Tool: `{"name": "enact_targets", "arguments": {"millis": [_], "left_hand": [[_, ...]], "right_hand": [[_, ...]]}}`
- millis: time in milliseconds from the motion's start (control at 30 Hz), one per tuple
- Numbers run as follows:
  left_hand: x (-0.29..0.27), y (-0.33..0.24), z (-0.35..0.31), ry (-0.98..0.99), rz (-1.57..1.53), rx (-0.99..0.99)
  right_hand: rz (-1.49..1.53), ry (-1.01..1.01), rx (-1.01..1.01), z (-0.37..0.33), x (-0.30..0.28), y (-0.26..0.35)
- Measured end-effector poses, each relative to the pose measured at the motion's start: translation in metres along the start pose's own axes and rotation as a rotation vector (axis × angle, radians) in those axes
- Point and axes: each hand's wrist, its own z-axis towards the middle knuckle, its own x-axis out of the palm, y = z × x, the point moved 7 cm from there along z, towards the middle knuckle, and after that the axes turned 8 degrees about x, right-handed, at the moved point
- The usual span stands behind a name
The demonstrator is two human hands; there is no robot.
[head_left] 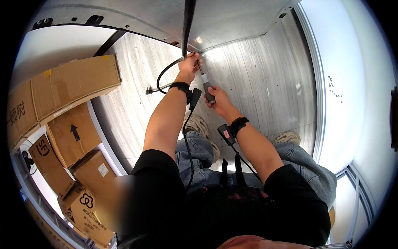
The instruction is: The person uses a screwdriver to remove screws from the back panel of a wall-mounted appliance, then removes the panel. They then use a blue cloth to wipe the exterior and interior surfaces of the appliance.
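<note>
A screwdriver (208,89) with a grey handle is gripped in my right hand (218,101), its shaft pointing up and away. My left hand (190,66) is at the lower edge of a grey metal panel (224,25), fingers bent near the screwdriver's tip. Whether those fingers hold a small part is too fine to make out. Beside my left hand a black cable (160,74) loops down from the panel's corner, and a plug (149,90) lies on the floor to the left. Each wrist wears a black strap with a small device and a lead.
Cardboard boxes (74,85) are stacked along the left side, some on a shelf. A white wall panel (336,62) with a metal-edged frame runs along the right. Pale wood-look floor (265,83) stretches between them, and my shoes (197,124) stand on it.
</note>
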Motion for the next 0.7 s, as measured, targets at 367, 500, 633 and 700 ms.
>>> {"name": "enact_targets", "arguments": {"millis": [367, 500, 633, 700], "left_hand": [[-0.006, 0.005, 0.018, -0.038, 0.042, 0.003], [-0.003, 0.005, 0.014, -0.049, -0.006, 0.042], [-0.004, 0.005, 0.009, -0.136, 0.05, 0.068], [-0.004, 0.004, 0.009, -0.164, 0.104, 0.078]], "right_hand": [[0.03, 0.125, 0.036, 0.005, -0.008, -0.001], [-0.174, 0.038, -0.029, 0.01, -0.019, 0.006], [-0.544, -0.167, -0.235, 0.006, -0.018, 0.021], [-0.638, -0.17, -0.26, 0.012, -0.018, 0.02]]}}
